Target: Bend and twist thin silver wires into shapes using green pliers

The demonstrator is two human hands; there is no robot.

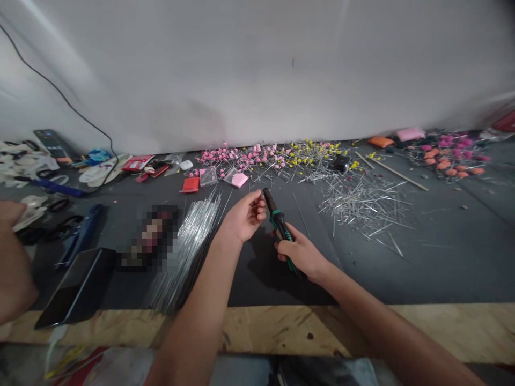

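My right hand (296,247) is wrapped round the black and green handles of a pair of pliers (277,220), whose dark jaws point up and away. Right beside the jaw tip, my left hand (245,214) is closed, thumb and forefinger pinched together; whatever lies between them is too small to make out. A bundle of long straight silvery wires (197,230) lies to the left of my left forearm. One single wire (301,214) rests on the dark table cover to the right of the pliers. A loose heap of short wires (362,201) spreads farther right.
Pink-tipped wires (241,156) and yellow-tipped wires (311,151) lie along the wall. Orange and magenta ones (450,158) are at the far right. A phone (76,287) leans near the left front edge. Another person's arm (14,262) reaches in at far left.
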